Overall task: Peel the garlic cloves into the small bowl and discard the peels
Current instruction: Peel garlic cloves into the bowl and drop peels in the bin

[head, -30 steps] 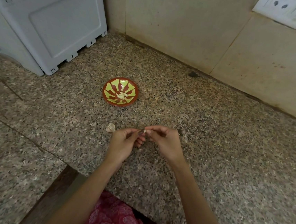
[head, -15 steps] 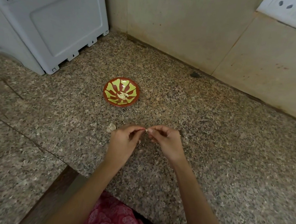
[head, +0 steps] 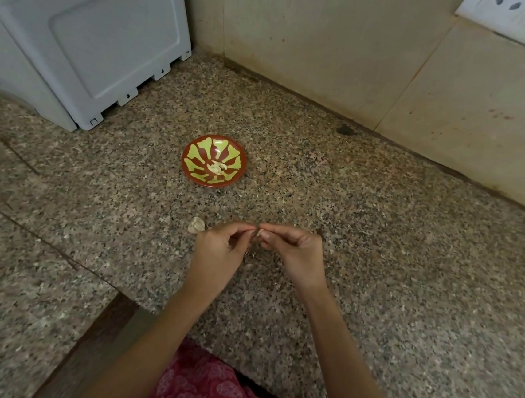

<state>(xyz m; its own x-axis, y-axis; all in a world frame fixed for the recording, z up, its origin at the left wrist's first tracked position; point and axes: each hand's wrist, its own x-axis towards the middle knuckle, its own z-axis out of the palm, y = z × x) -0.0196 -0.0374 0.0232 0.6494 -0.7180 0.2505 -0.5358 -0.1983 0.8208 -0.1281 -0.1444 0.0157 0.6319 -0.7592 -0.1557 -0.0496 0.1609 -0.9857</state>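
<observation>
The speckled granite counter fills most of my view; behind it rises the beige tiled wall, with a white appliance standing in the far left corner and a white switch plate at the top right; my pink patterned clothing shows at the bottom edge. My 2 hands meet over the counter near its front edge; my left hand and my right hand have curled fingers, and their fingertips together pinch 1 small garlic clove; I cannot tell skin from flesh there. The small bowl, red with green petals, sits beyond my hands, well apart, with pale peeled cloves in its middle; an unpeeled garlic piece lies on the counter just beside my left hand.
</observation>
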